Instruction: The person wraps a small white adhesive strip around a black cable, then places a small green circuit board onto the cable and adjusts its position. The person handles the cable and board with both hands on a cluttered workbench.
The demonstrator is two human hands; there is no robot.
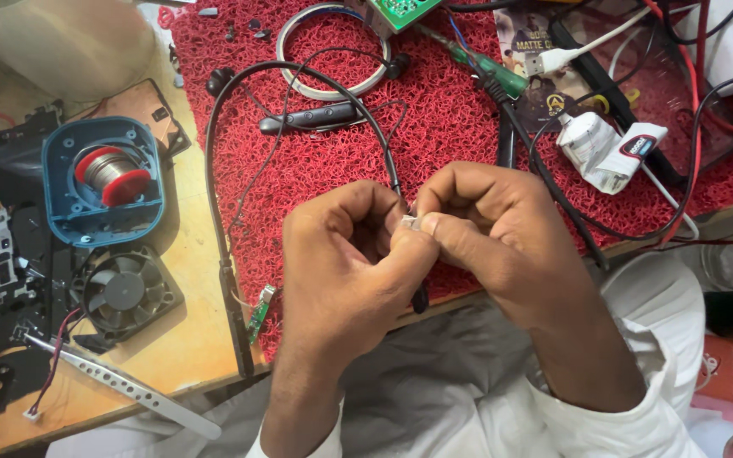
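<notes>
My left hand (345, 263) and my right hand (489, 233) meet above the front edge of a red mesh mat (451, 127). Together their fingertips pinch a small pale part (410, 222) at one end of a black neckband earphone (299, 114). The neckband's black cable loops back over the mat, and its other arm runs down along the mat's left edge. A small green circuit board (260, 310) hangs from that arm near the table edge. The pinched part is mostly hidden by my fingers.
A blue holder with a solder spool (105, 178) and a black fan (123, 293) sit on the wooden table at left, with metal tweezers (120, 383) in front. A tape ring (332, 47), green-handled tool (489, 72), white cables and a crumpled tube (608, 148) lie farther back.
</notes>
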